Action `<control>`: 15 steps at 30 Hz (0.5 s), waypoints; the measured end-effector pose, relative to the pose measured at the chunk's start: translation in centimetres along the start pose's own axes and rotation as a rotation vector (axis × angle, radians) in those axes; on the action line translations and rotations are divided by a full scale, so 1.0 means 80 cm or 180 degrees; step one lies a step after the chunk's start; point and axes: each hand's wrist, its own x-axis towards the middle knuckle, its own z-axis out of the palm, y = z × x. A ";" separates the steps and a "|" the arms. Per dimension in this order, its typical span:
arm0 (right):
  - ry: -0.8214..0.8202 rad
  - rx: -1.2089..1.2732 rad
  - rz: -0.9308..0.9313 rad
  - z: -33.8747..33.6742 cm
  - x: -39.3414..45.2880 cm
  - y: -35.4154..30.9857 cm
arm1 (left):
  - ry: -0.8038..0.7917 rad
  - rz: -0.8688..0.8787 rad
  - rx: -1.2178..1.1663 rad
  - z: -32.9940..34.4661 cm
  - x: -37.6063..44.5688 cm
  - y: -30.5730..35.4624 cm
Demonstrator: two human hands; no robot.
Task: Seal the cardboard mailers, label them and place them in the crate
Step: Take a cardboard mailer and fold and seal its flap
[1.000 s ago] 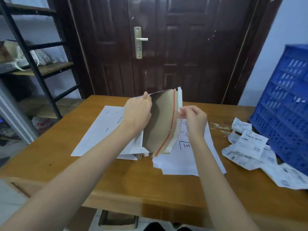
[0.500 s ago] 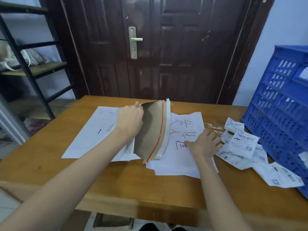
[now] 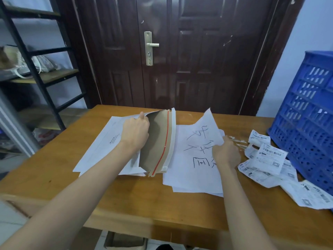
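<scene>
My left hand grips the open flap of a cardboard mailer, holding it upright; its brown inside and red tear strip face right. More white mailers lie flat under it on the wooden table. My right hand pinches the right edge of a white sheet with black handwriting, whose far corner is lifted off the paper stack. Several printed shipping labels lie crumpled to the right. The blue plastic crate stands at the table's right edge.
A dark wooden door stands right behind the table. A black metal shelf with bags is at the left. A cardboard box sits on the floor under the table's front edge.
My right hand left the mailer's flap, dropped onto the paper stack and now lifts the edge of the top handwritten sheet. My left hand keeps the mailer open.
</scene>
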 end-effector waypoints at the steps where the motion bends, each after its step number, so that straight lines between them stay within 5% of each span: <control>1: 0.0002 0.0107 0.0027 -0.003 0.002 -0.003 | -0.0045 -0.0004 0.0044 0.000 0.000 -0.003; 10: -0.0098 0.1596 0.0427 -0.041 0.023 -0.013 | -0.0214 -0.0198 0.0100 0.025 0.004 -0.019; 15: -0.0590 0.1203 0.0271 -0.039 0.022 -0.025 | -0.0151 -0.0237 -0.0003 0.025 0.001 -0.012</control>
